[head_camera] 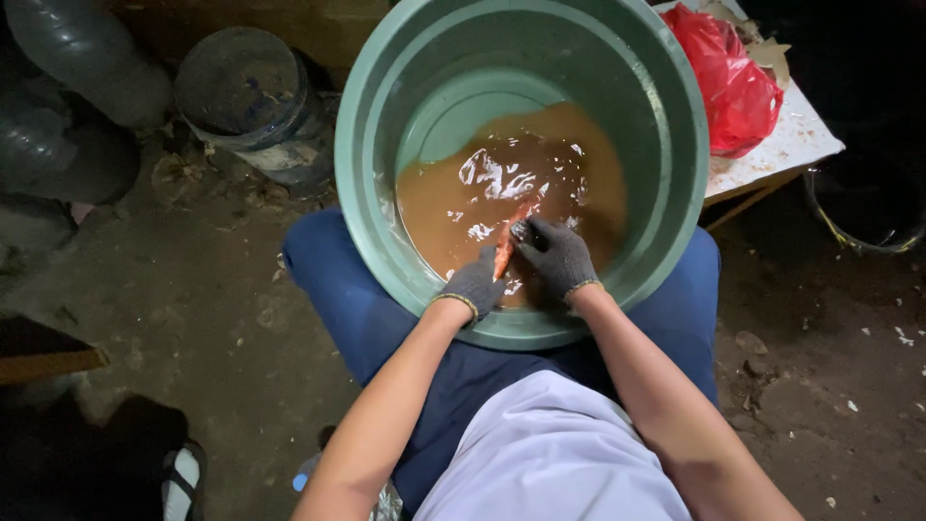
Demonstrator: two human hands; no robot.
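Green plastic basin (675, 145): large, round, resting tilted against the seated person's knees; muddy brown water pooled in its lower half.
Water (569, 164): opaque orange-brown, rippled, with white glints on the surface.
Carrot (508, 241): slim, orange, lying lengthwise at the water's near edge; its lower end sits in the left hand, its upper part just beside the right hand's fingers.
Left hand (474, 286): dark grey knit glove, fingers curled closed around the lower end of the carrot, wrist over the basin's near rim.
Right hand (557, 255): matching dark glove, fingers bent and pressed against the carrot's upper side; whether it fully grips cannot be told.
Forearms: bare, reaching in from the bottom edge of the view.
Clothing: blue trousers (338, 289) on both sides of the basin, pale shirt below.
Red plastic bag (728, 77): bunched, on a white counter (796, 140) to the right of the basin.
Bucket (246, 92): dark, paint-stained, standing on the dirt floor (193, 318) to the upper left.
Sandal (181, 478): at the lower left, partly in shadow.
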